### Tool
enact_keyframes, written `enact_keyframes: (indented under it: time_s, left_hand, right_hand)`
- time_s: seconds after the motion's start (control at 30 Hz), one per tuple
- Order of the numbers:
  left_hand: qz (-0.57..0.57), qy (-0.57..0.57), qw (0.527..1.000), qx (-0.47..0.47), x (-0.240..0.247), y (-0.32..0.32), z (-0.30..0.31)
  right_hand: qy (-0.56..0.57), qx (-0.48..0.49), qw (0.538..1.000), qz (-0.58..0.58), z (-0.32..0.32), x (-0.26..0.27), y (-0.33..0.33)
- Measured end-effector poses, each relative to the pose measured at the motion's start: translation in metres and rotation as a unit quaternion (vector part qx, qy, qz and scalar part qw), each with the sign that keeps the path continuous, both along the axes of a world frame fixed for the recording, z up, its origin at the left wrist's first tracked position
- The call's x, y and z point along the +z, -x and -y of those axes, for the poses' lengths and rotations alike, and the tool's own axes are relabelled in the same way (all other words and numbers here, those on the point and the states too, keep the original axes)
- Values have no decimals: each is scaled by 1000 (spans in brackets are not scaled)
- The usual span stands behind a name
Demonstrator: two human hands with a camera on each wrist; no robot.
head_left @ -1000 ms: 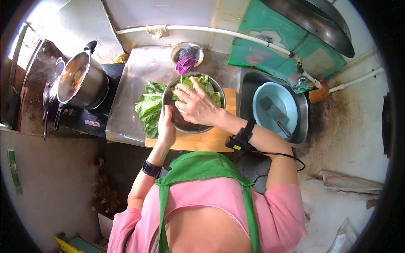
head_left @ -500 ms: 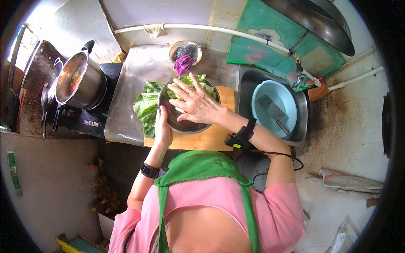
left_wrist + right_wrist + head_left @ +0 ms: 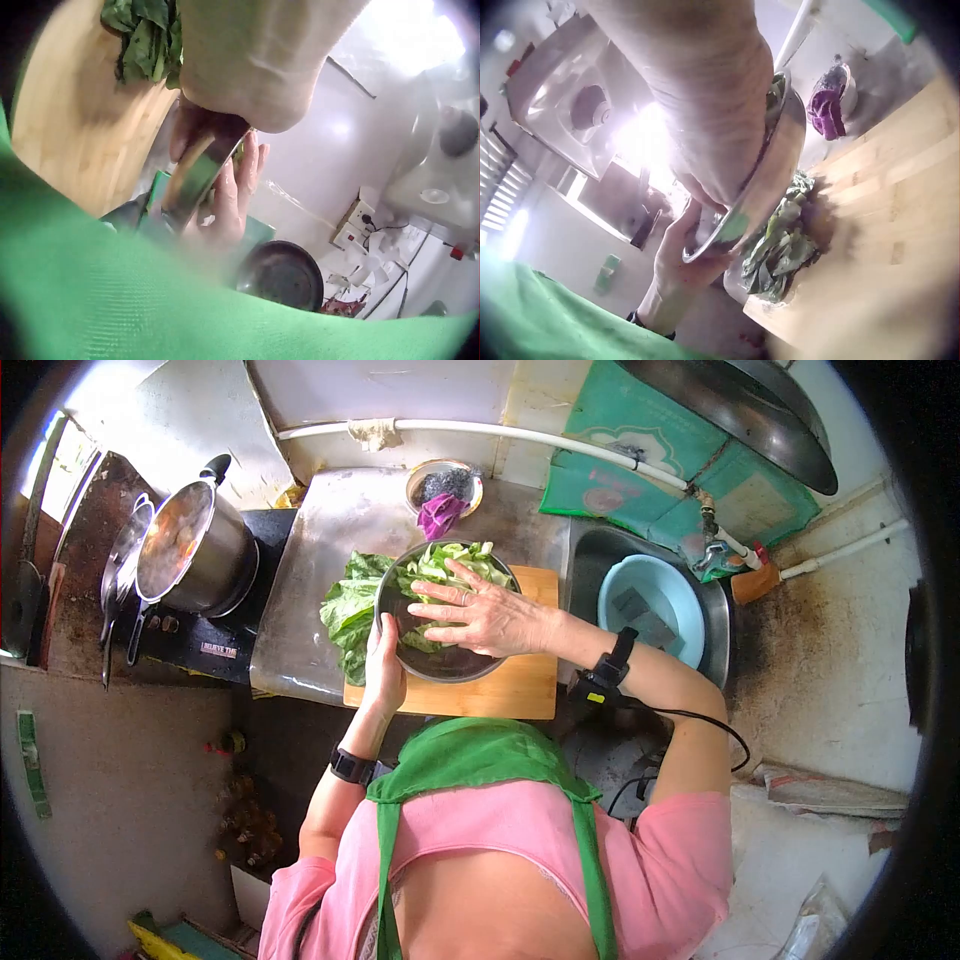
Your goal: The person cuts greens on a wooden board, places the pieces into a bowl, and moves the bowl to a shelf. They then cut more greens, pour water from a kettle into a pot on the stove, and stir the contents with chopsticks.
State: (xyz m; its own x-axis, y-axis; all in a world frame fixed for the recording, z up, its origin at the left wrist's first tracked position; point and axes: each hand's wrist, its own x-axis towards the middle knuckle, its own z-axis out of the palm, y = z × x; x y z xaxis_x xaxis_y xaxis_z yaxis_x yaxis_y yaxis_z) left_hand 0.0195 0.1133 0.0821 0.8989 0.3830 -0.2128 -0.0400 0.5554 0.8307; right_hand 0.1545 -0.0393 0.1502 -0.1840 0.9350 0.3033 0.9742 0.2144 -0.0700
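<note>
A metal bowl (image 3: 452,668) holding cut green leaves (image 3: 437,563) is held over the wooden cutting board (image 3: 535,695). My left hand (image 3: 384,670) grips its left side, thumb at the rim; the right wrist view shows that hand (image 3: 679,259) under the bowl (image 3: 780,169). Over the bowl's opening my right hand (image 3: 490,620) lies with spread fingers on the leaves. Whole leafy greens (image 3: 350,618) lie on the board's left side, left of the bowl. In the left wrist view the right hand's fingers (image 3: 229,191) show beyond the bowl's rim.
A steaming pot (image 3: 205,560) stands on the stove at the left. Behind the bowl is a dish (image 3: 473,490) with a scourer and a purple cloth (image 3: 440,516). The sink (image 3: 580,585) at the right holds a blue basin (image 3: 690,595) with a cleaver in water.
My right hand has shifted slightly right and down over the bowl, uncovering more of the cut leaves. Those leaves now spread farther across the bowl. The left hand keeps its grip.
</note>
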Motion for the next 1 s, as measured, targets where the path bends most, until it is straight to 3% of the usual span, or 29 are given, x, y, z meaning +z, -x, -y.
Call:
enact_keyframes:
  time_s: [0.23, 0.3, 0.37, 0.43, 0.47, 0.53, 0.7, 0.8, 0.87, 0.93, 1.0]
  left_hand:
    - [5, 2, 1000, 9, 1, 2, 2]
    - [4, 12, 1000, 11, 2, 2, 2]
    - [1, 7, 1000, 18, -2, 2, 3]
    - [3, -24, 999, 23, -11, 0, -1]
    - [-13, -24, 999, 34, -17, 0, -1]
    - [-24, -17, 999, 43, -12, 3, 0]
    - [-46, -21, 996, 73, -17, 2, -3]
    - [-26, -112, 992, 55, 2, 2, -5]
    - [-156, -218, 959, 90, 5, 4, 0]
    - [-20, -155, 986, 59, 9, 0, -6]
    - [44, -97, 993, 59, 8, -6, -6]
  right_hand:
    - [0, -10, 999, 37, 0, 8, 0]
    - [-20, -20, 997, -76, 1, 17, 9]
    - [-39, -39, 997, -61, 2, 21, 7]
    - [-158, -164, 970, -85, 3, 17, -5]
    - [-154, -153, 972, -85, 3, 16, -10]
    - [-158, -286, 910, -255, 3, 10, -19]
    - [-135, -262, 926, -233, 4, -14, -15]
    - [-123, -273, 936, -188, 1, -9, -10]
    - [-136, -286, 941, -122, -7, 6, -6]
    - [-118, -213, 969, -50, -19, 14, 3]
    - [-76, -111, 991, -29, -35, 14, 13]
